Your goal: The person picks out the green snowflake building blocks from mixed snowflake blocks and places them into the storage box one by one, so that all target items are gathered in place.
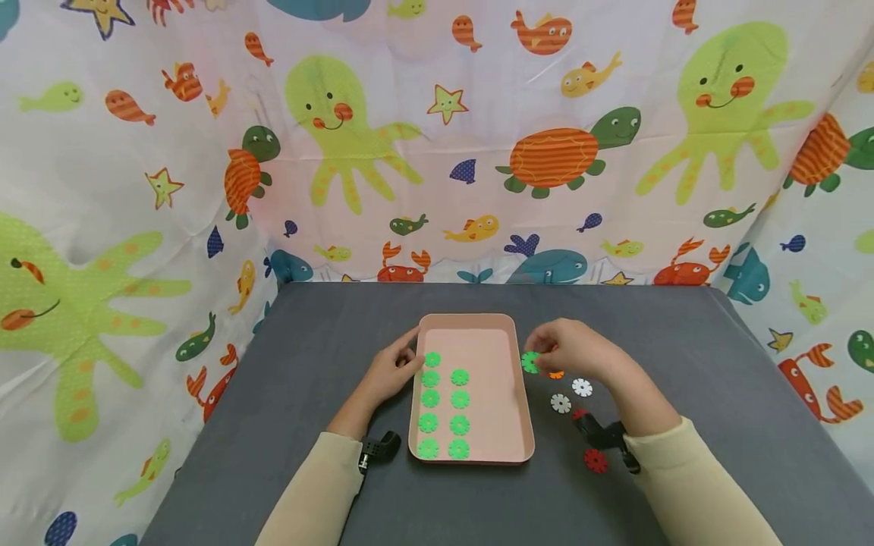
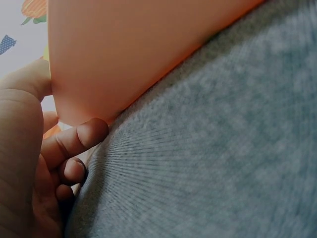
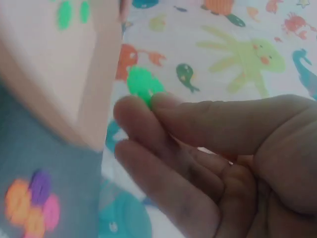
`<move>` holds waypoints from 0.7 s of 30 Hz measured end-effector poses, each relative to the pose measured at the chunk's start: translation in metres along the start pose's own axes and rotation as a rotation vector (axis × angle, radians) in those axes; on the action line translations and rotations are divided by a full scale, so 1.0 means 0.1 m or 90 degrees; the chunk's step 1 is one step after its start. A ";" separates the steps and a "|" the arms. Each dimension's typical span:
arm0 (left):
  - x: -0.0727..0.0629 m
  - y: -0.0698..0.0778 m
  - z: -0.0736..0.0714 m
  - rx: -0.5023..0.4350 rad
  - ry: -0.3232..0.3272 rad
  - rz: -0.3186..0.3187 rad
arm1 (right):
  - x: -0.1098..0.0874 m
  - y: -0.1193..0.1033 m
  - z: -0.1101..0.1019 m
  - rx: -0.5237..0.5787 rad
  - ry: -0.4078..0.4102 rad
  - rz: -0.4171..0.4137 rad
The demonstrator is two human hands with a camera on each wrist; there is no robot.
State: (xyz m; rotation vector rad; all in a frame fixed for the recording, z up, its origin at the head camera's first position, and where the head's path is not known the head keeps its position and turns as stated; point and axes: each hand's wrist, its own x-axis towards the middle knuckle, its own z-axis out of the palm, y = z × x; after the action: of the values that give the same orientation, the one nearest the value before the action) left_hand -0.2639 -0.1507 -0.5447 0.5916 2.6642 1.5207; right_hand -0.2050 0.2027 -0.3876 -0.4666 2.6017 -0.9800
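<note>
My right hand point(image 1: 573, 349) pinches a green notched plastic disc point(image 3: 142, 84) between thumb and fingertips, just off the right side of the shallow pink tray point(image 1: 501, 394). Inside the tray, several green discs point(image 1: 460, 399) lie flat in two columns toward the left. The left column reaches higher than the right one. My left hand point(image 1: 391, 373) holds the tray's left side near the top corner, and its thumb is at the rim. In the left wrist view the fingertips point(image 2: 94, 131) touch the tray's outer wall point(image 2: 124, 49).
Right of the tray lie white discs point(image 1: 561, 403), a red disc point(image 1: 595, 461) and an orange disc point(image 1: 556, 374), partly covered by my right hand and wrist camera. Purple discs point(image 3: 40, 187) and pink discs point(image 3: 51, 210) show in the right wrist view. A patterned curtain point(image 1: 437, 152) borders the grey table point(image 1: 328, 326).
</note>
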 end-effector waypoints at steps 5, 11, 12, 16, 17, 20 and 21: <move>-0.02 -0.02 -0.01 -0.004 0.004 -0.006 | 0.57 -0.25 0.15 0.001 -0.042 0.018; -0.03 -0.05 -0.02 -0.022 0.010 -0.008 | 1.04 -0.32 0.62 -0.109 -0.018 0.032; -0.04 -0.06 -0.03 -0.026 0.012 -0.008 | 1.09 -0.31 0.69 -0.122 -0.010 0.033; -0.06 -0.07 -0.03 -0.039 0.022 -0.015 | 1.20 -0.25 0.89 -0.145 0.032 0.054; -0.06 -0.08 -0.02 -0.040 0.024 -0.017 | 1.21 -0.23 0.91 -0.149 0.044 0.055; -0.05 -0.09 -0.01 -0.043 0.028 -0.013 | 1.23 -0.17 0.96 -0.167 0.077 0.055; -0.04 -0.09 0.00 -0.045 0.027 -0.011 | 1.24 -0.14 0.97 -0.176 0.084 0.052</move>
State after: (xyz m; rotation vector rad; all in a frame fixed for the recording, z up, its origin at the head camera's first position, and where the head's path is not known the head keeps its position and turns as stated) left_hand -0.2630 -0.1569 -0.5530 0.5361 2.6262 1.6328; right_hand -0.2736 0.0864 -0.4694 -0.3673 2.8651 -0.6475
